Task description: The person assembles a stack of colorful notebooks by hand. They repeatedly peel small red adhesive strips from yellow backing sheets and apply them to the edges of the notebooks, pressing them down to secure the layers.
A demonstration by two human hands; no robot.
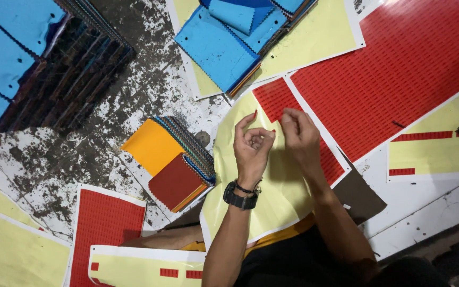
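Seeing L hand [253,144] curled, fingertips pinched together, w/ R hand [299,133] pinching something tiny, can't tell what. Both over yellow sticker sheet [272,196], red labels [280,98] at top edge; swatch stack [173,162] just left.

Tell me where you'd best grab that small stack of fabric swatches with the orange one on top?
Probably the fabric swatch stack by its loose orange and red end, coming from the lower left. The opposite edge looks bound and fanned, and it lies beside the yellow sheet under the hands.
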